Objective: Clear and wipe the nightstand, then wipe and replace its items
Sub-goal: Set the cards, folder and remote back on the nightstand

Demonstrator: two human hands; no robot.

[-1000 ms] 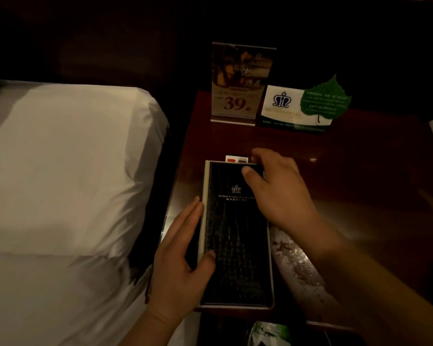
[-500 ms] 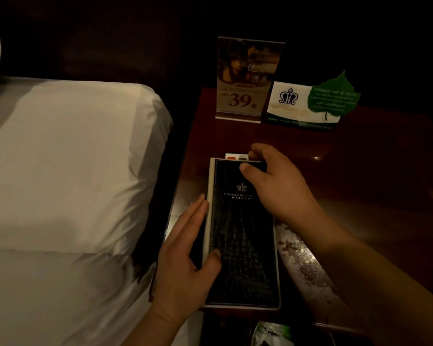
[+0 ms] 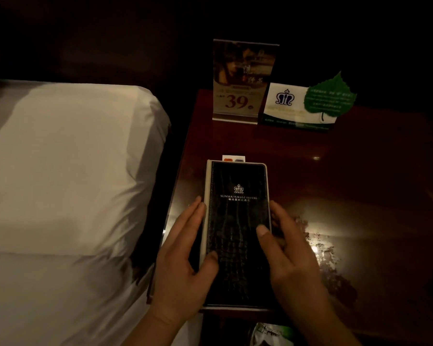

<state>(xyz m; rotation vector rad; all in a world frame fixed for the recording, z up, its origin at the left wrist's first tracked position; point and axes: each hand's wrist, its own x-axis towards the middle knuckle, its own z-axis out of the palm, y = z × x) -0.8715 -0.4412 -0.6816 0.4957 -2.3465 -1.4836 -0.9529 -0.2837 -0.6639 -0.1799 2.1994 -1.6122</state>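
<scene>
A black hotel folder [image 3: 238,221] with a pale spine lies flat on the dark red nightstand [image 3: 348,183], near its left front. My left hand [image 3: 183,275] lies along the folder's left edge with straight fingers, thumb resting on the cover. My right hand [image 3: 293,265] lies along the right edge in the same way, thumb tip on the cover. A small white card [image 3: 233,158] sticks out from the folder's far end.
An acrylic sign holder marked "39" [image 3: 243,81] and a white tent card [image 3: 285,103] with a green leaf tag [image 3: 330,97] stand at the back. Wet smears [image 3: 323,250] shine right of the folder. The white bed [image 3: 60,171] lies left. A packet [image 3: 270,333] shows below the front edge.
My right hand has left the folder's far end and come back to its right edge. My left hand stays on the left edge. The folder has not visibly shifted.
</scene>
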